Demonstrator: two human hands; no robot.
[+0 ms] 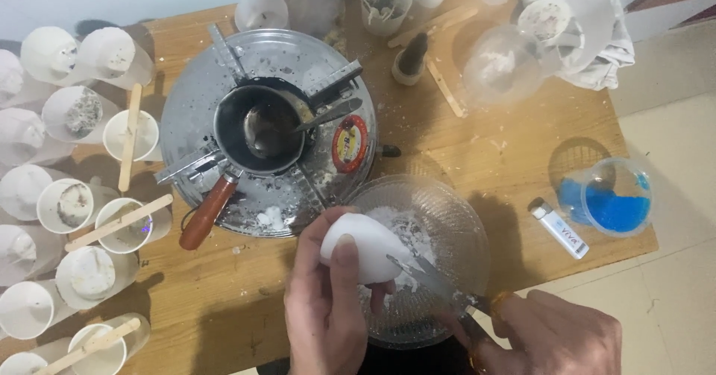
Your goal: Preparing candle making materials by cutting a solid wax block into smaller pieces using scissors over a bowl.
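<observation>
- Left hand, bottom centre of the frame, grips a white wax lump, thumb over its near face; the lump hangs over the near-left rim of the bowl.
- Right hand, bottom right, is closed round a knife handle; the knife runs from lower right up to the left, its tip touching the lump's underside.
- The lump lies up and left of the right hand and just above the left, which is the nearer; its long axis slants from lower left to upper right, roughly crossing the blade.
- White shavings lie in the clear ribbed bowl below the blade.
- Further up, a round metal stove carries a dark pot with a spoon in it.
- At the left edge, white cups, some with wooden sticks.
- At right on the tabletop, a lighter and a cup of blue stuff.
</observation>
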